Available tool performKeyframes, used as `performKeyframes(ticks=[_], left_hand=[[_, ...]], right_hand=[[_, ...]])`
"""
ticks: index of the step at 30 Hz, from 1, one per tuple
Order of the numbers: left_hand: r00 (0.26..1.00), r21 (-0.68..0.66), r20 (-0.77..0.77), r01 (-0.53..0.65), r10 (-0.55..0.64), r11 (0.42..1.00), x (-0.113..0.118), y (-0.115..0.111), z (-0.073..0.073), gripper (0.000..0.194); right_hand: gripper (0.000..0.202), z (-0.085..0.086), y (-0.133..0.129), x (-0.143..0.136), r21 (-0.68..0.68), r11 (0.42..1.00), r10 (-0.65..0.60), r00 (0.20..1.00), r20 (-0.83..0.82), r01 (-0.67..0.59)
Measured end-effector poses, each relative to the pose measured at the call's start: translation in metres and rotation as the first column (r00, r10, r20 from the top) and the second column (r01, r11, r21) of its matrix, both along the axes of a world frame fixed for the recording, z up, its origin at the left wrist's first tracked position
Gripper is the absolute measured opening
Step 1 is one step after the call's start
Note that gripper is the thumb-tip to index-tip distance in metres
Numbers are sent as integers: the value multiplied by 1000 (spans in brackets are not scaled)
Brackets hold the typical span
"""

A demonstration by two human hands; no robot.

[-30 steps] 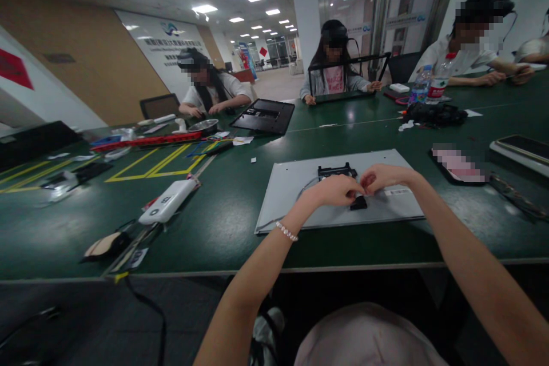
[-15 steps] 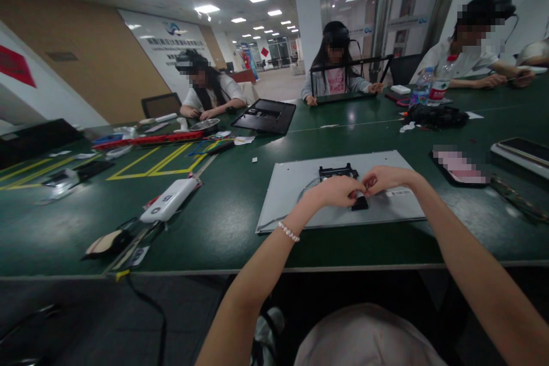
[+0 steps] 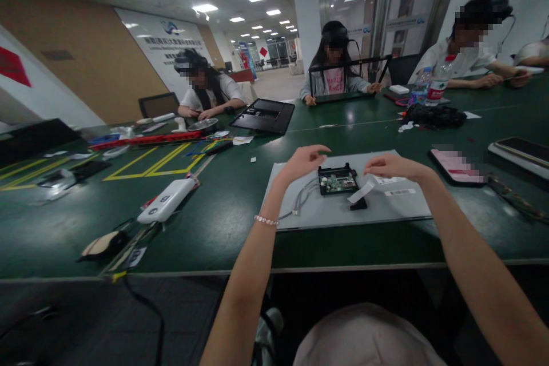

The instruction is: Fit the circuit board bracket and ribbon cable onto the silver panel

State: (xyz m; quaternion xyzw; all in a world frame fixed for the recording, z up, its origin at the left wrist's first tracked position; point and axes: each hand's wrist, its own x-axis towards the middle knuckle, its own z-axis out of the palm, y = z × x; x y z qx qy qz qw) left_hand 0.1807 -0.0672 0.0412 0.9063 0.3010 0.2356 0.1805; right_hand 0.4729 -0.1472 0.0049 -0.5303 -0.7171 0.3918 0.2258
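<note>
My left hand is raised over the left part of a grey flat panel, fingers stretched out and bent a little, with nothing in them. My right hand pinches the upper end of a white flat strip. The strip slants down to a small black piece on the panel; whether it is joined there I cannot tell. Between my hands a green circuit board sits in a black frame, with grey cables running from its left side.
A phone lies right of the panel, a white power strip and a computer mouse to the left. A black plastic cover and bottles stand farther back. Several people sit across the table, one holding a black frame.
My left hand has let go near the circuit board and moved up and left, uncovering the board. My right hand has shifted slightly right and up with the white strip.
</note>
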Motion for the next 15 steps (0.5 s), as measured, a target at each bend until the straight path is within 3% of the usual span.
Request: performKeyframes(ticks=[2, 4, 6, 8, 10, 15], left_hand=[[958, 69, 82, -281, 275, 957, -26, 27, -1, 34], [845, 117, 119, -533, 521, 838, -55, 53, -5, 32], [728, 139, 98, -685, 678, 715, -85, 73, -14, 33], [644, 181, 32, -756, 765, 629, -113, 87, -25, 34], [587, 214, -53, -784, 808, 583, -136, 95, -38, 36], [545, 262, -222, -765, 809, 588, -168, 102, -69, 43]], right_hand=[[38, 1, 0, 0, 23, 995, -97, 989, -113, 100], [37, 1, 1, -1, 46, 981, -175, 958, -226, 190], [33, 1, 3, -2, 70, 959, -240, 921, -309, 273], [30, -1, 5, -2, 96, 936, -286, 891, -352, 338], [27, -2, 7, -1, 114, 916, -321, 872, -369, 385], [26, -5, 10, 0, 121, 910, -328, 869, -369, 396]])
